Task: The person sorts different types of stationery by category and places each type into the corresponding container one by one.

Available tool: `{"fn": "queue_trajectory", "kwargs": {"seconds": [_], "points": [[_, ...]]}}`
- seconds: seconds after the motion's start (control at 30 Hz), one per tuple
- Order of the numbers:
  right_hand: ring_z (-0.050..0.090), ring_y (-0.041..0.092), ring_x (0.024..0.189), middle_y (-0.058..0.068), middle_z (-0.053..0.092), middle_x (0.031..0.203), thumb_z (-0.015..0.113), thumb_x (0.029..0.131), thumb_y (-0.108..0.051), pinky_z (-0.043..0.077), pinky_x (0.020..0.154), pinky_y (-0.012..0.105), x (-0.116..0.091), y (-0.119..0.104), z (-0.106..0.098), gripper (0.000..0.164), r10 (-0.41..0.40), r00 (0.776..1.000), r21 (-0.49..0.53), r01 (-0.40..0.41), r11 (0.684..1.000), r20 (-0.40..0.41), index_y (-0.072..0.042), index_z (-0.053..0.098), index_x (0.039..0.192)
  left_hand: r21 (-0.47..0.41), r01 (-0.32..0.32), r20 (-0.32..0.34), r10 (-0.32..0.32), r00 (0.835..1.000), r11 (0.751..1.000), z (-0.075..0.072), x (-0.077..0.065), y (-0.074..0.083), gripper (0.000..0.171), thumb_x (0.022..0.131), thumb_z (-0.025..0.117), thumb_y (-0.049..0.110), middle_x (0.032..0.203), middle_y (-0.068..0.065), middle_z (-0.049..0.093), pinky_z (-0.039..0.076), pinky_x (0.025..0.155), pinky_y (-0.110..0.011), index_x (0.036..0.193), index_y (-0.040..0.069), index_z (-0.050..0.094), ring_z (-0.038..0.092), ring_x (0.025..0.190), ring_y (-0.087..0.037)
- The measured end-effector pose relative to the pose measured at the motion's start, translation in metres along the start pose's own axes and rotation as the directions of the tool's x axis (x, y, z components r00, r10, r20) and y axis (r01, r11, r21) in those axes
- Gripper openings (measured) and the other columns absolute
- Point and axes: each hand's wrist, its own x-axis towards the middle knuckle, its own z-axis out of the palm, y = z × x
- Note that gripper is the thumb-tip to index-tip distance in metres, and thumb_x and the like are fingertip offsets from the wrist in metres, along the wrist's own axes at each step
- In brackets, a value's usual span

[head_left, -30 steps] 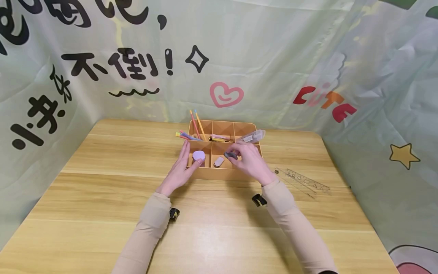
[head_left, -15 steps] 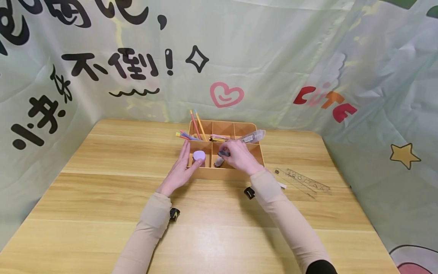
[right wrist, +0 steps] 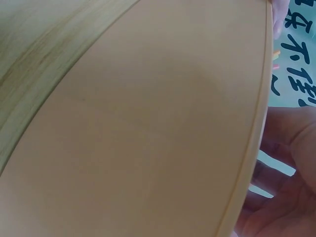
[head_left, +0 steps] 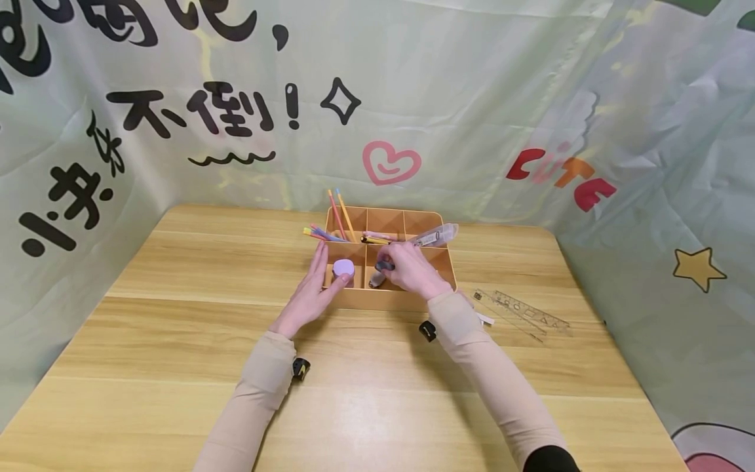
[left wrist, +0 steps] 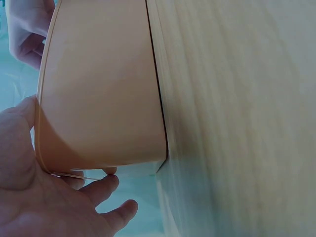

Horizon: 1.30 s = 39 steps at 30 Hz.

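Observation:
A small dark grey object (head_left: 385,265) is pinched between the thumb and fingers of my right hand (head_left: 413,267); its exact kind I cannot tell. The hand is over the front right compartment of an orange desk organizer (head_left: 377,300), above a small pale piece with a dark end (head_left: 376,280). My left hand (head_left: 307,298) rests against the organizer's left side, fingers mostly straight and thumb at the front rim. Close to that thumb, a round purple-topped item (head_left: 343,267) sits in the front left compartment. The left wrist view shows the fingers (left wrist: 101,190) spread at the organizer's corner.
In the rear compartments stand pencils (head_left: 336,213), pens (head_left: 377,237) and a translucent tube-like item (head_left: 436,235). Two clear rulers (head_left: 527,311) lie to the right on the wooden table (head_left: 177,367). A white piece (head_left: 485,319) shows beside my right forearm. Printed cloth (head_left: 472,98) hangs behind.
My right hand has moved left within the front right compartment with the dark grey object, bringing it over the pale piece. A white piece on the table has come into sight. My left hand stays put.

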Motion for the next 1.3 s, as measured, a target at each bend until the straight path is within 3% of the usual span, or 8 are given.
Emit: {"fn": "queue_trajectory", "kwargs": {"seconds": [0.5,0.67,0.8,0.9,1.0,1.13,1.3], "points": [[0.069,0.027,0.093,0.010,0.076,0.097,0.076,0.086,-0.006,0.056,0.086,0.044,0.000,-0.003,0.001,0.015,0.025,0.999,-0.015,-0.025,1.000,0.033,-0.004,0.074,0.101,0.007,-0.006,-0.003,0.006,1.000,1.000,0.000,0.001,-0.001,0.087,0.104,0.048,0.046,0.171,-0.006,-0.013,0.014,0.127,-0.055,0.162,0.006,-0.004,0.005,0.158,-0.034],[0.069,0.029,0.104,0.013,0.074,0.112,0.075,0.089,-0.010,0.055,0.092,0.045,-0.009,-0.003,-0.002,0.025,0.009,0.999,-0.005,-0.010,1.000,-0.043,-0.002,0.072,0.113,0.010,-0.009,-0.005,0.009,1.000,1.000,0.000,0.001,-0.001,0.088,0.104,0.049,0.045,0.171,-0.007,-0.013,0.014,0.127,-0.056,0.162,0.005,-0.004,0.005,0.158,-0.035],[0.071,0.030,0.099,0.014,0.073,0.111,0.068,0.094,-0.011,0.057,0.088,0.046,-0.029,0.001,-0.008,0.020,0.004,0.984,0.039,0.003,0.999,-0.180,-0.002,0.072,0.112,0.016,-0.006,0.000,0.006,1.000,1.000,0.000,0.002,-0.001,0.087,0.105,0.048,0.046,0.171,-0.005,-0.014,0.014,0.127,-0.056,0.162,0.007,-0.005,0.005,0.158,-0.035],[0.072,0.033,0.095,0.018,0.074,0.109,0.063,0.098,-0.009,0.058,0.086,0.048,-0.050,0.012,-0.012,0.017,0.020,0.956,0.089,0.006,0.996,-0.293,0.001,0.073,0.107,0.017,-0.002,0.004,0.002,1.000,1.000,0.000,0.001,-0.001,0.087,0.105,0.047,0.047,0.171,-0.004,-0.015,0.013,0.127,-0.056,0.162,0.009,-0.006,0.005,0.158,-0.035],[0.071,0.038,0.095,0.024,0.073,0.108,0.058,0.100,-0.007,0.057,0.087,0.051,-0.074,0.030,-0.017,0.020,0.072,0.931,0.145,-0.021,0.989,-0.357,0.006,0.072,0.107,0.011,-0.001,0.006,0.001,1.000,1.000,0.000,0.001,-0.001,0.087,0.105,0.047,0.048,0.171,-0.004,-0.015,0.013,0.127,-0.057,0.162,0.010,-0.007,0.005,0.158,-0.035],[0.069,0.045,0.101,0.030,0.071,0.111,0.050,0.104,-0.007,0.056,0.090,0.057,-0.107,0.061,-0.027,0.027,0.187,0.926,0.190,-0.130,0.973,-0.326,0.011,0.068,0.113,0.003,-0.002,0.004,0.002,1.000,1.000,0.000,0.002,-0.001,0.088,0.104,0.048,0.047,0.171,-0.004,-0.015,0.013,0.127,-0.057,0.162,0.009,-0.007,0.004,0.158,-0.035],[0.068,0.042,0.098,0.028,0.071,0.106,0.048,0.105,-0.009,0.055,0.087,0.058,-0.143,0.093,-0.035,0.028,0.257,0.936,0.140,-0.229,0.963,-0.239,0.010,0.068,0.111,0.004,0.001,0.006,-0.001,1.000,1.000,0.000,0.002,-0.001,0.088,0.104,0.047,0.047,0.171,-0.004,-0.015,0.012,0.127,-0.057,0.162,0.009,-0.007,0.003,0.158,-0.034]]}}
